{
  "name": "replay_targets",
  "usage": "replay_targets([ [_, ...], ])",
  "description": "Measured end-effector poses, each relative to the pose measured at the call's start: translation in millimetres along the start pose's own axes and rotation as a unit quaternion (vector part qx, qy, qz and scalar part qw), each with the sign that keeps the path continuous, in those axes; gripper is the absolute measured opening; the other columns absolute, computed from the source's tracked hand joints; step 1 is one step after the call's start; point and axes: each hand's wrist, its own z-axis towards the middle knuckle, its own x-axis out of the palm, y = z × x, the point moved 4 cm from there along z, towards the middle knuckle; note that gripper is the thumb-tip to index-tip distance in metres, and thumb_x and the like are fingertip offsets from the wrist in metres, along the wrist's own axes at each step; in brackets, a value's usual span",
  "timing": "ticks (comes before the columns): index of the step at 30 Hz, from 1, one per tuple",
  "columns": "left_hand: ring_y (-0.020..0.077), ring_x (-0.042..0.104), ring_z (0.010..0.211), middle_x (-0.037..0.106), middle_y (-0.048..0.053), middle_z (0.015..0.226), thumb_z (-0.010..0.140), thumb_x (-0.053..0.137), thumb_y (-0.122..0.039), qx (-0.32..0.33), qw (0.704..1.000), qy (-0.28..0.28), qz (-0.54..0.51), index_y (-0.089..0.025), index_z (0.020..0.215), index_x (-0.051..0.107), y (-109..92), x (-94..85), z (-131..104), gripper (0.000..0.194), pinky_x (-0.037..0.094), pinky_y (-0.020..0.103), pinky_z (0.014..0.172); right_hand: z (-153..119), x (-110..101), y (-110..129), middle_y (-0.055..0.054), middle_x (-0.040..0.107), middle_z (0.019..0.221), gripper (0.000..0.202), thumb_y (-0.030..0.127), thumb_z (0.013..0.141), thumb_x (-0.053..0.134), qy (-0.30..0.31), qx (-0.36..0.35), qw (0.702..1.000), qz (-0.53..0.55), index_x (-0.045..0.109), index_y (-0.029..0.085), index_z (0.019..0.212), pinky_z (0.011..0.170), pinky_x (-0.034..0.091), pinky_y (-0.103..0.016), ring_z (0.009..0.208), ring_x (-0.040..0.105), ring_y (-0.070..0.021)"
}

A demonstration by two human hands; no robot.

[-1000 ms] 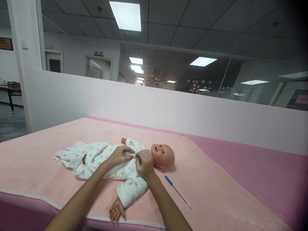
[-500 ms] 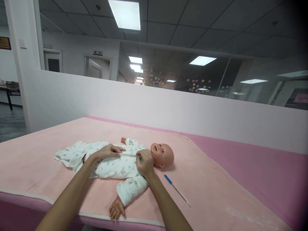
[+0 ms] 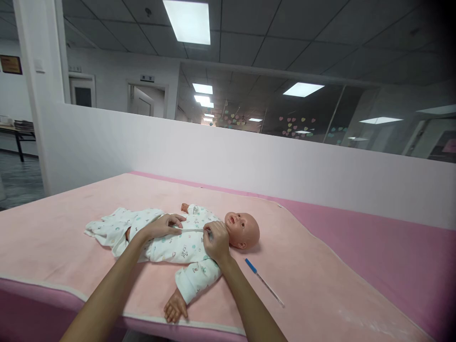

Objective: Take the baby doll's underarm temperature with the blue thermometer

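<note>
- Doll (image 3: 242,231) is on its back under both hands, head to my right, on the pink mat (image 3: 313,285).
- Left hand (image 3: 160,227): over the belly, back up, thumb and fingers at one end of a white strip (image 3: 193,230); grip partly hidden.
- Right hand (image 3: 218,241): by the neck, fingers curled tight, pinching the other end.
- Forearms come in low from either side, converging on the chest.
- Done: sleeves on both arms, strip stretched along the chest (loose tape or garment edge, can't tell).
- Left: strip isn't out of my fingers; beyond that I can't judge.
- Outfit (image 3: 171,251) is rumpled at the legs.
- Blue-ended stick (image 3: 251,266) lies near the head, untouched.
</note>
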Motion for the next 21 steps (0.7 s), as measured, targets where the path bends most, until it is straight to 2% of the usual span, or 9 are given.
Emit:
replay_targets([
  [6, 0.0249, 0.058, 0.097, 0.061, 0.009, 0.112, 0.057, 0.068, -0.036, -0.001, 0.997, -0.068, 0.036, -0.018, 0.064, 0.069, -1.0, -0.7, -3.1, 0.019, 0.045, 0.032, 0.082, -0.8, 1.5, -1.3, -0.003, 0.055, 0.065, 0.013, 0.009, 0.071, 0.044, 0.006, 0.009, 1.000, 0.020, 0.052, 0.019, 0.068, 0.064, 0.035, -0.029, 0.067, 0.047, -0.0165],
  [10, 0.0267, 0.059, 0.098, 0.063, 0.007, 0.111, 0.059, 0.067, -0.039, 0.007, 0.996, -0.047, 0.076, -0.021, 0.065, 0.072, -4.2, -0.3, -8.0, 0.020, 0.046, 0.031, 0.078, -0.3, 0.9, -1.2, -0.002, 0.055, 0.065, 0.012, 0.010, 0.071, 0.044, 0.004, 0.011, 0.999, 0.029, 0.052, 0.019, 0.067, 0.064, 0.035, -0.029, 0.066, 0.047, -0.0165],
  [14, 0.0278, 0.057, 0.104, 0.062, 0.006, 0.112, 0.056, 0.069, -0.038, 0.006, 0.997, -0.029, 0.076, -0.022, 0.069, 0.072, -4.8, -0.6, -11.1, 0.021, 0.046, 0.031, 0.082, -0.1, 0.7, -1.1, -0.002, 0.055, 0.064, 0.012, 0.010, 0.070, 0.045, 0.002, 0.009, 1.000, 0.028, 0.052, 0.019, 0.067, 0.063, 0.035, -0.029, 0.066, 0.047, -0.0161],
  [21, 0.0268, 0.060, 0.097, 0.067, 0.007, 0.103, 0.062, 0.059, -0.033, 0.007, 0.990, -0.111, 0.089, -0.019, 0.069, 0.070, -8.5, 1.3, -14.7, 0.019, 0.047, 0.030, 0.081, -0.6, -0.9, 0.9, -0.001, 0.051, 0.058, 0.014, 0.008, 0.067, 0.043, -0.020, -0.011, 0.999, 0.040, 0.050, 0.019, 0.060, 0.060, 0.034, -0.028, 0.061, 0.044, -0.0148],
])
